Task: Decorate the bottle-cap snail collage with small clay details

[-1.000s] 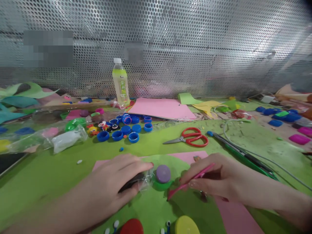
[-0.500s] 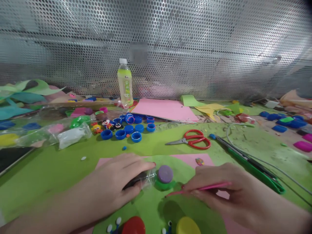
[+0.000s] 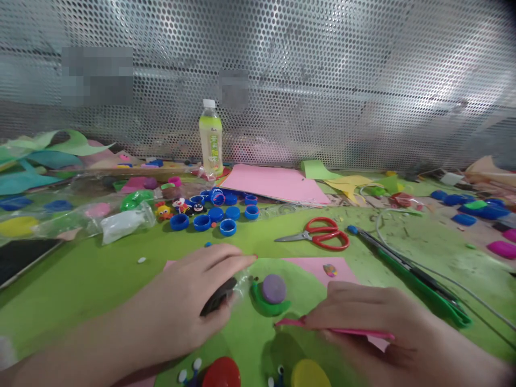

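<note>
My left hand (image 3: 193, 301) rests on the green mat, fingers curled over a clear plastic bag with something black in it (image 3: 223, 293). Just right of its fingertips sits a purple cap on a green clay base (image 3: 272, 294), on a green paper shape over a pink sheet (image 3: 318, 266). My right hand (image 3: 374, 322) pinches a thin pink tool (image 3: 306, 324), lying nearly flat with its tip pointing left, just below the green clay. A red cap (image 3: 221, 373) and a yellow cap (image 3: 309, 373) with small clay eyes lie at the near edge.
Red scissors (image 3: 320, 234) and a long green tool (image 3: 407, 274) lie right of centre. Several blue caps (image 3: 220, 215) and small figures sit behind my left hand. A drink bottle (image 3: 210, 137) stands before the perforated metal wall. Pink paper (image 3: 274, 183) and bags of clay (image 3: 121, 223) lie around.
My right hand has dropped toward me and laid the pink tool flatter, its tip still near the green clay. The view has shifted slightly; my left hand stays on the bag.
</note>
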Motion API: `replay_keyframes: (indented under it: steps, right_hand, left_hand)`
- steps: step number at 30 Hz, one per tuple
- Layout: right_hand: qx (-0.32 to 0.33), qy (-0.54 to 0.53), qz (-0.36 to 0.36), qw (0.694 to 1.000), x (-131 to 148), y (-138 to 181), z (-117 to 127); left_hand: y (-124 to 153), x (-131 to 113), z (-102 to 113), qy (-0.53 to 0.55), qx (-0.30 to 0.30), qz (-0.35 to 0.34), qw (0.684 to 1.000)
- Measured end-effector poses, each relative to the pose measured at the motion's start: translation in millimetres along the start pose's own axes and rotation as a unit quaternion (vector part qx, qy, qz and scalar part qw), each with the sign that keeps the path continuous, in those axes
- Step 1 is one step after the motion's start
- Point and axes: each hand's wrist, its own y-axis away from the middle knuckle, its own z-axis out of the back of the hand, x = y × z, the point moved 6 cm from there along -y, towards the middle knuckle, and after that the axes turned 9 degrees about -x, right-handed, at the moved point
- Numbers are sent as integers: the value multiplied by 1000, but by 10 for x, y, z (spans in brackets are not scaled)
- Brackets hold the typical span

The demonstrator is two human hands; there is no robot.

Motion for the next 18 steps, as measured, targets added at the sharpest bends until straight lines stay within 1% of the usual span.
replay_keyframes:
  steps: [2,4,5,7,8,9,10,13,15,18]
  right_hand:
    - [-21,-40,-24,999,-17,5,24]
    - [-49,-109,-81,990,-71,21,31]
    - [-63,-154,-129,978,-122,36,19]
    - [-73,-252,-239,935,-232,85,-56]
    - [-65,-291,-281,912,-265,107,-112]
    - [-55,-320,-307,895,-277,121,-160]
    - [-47,-336,-319,885,-274,125,-196]
    - [-55,-340,-323,881,-248,121,-226]
    - [-73,-336,-325,881,-240,122,-223]
    - [-61,-329,-300,893,-212,109,-244]
  left_hand:
    - [-3,-6,41,-22,-22,-5,1000]
    - [-1,-52,99,-47,-45,-24,998]
    - [3,-84,131,-53,-56,-33,996]
    - [18,-152,185,-41,-68,-42,996]
    - [28,-191,208,-25,-74,-47,996]
    - [41,-234,227,-7,-79,-56,995]
    - [55,-283,238,9,-82,-71,994]
    - [90,-408,255,28,-99,-110,988]
    - [93,-443,260,30,-113,-105,988]
    - [77,-456,261,42,-117,-83,989]
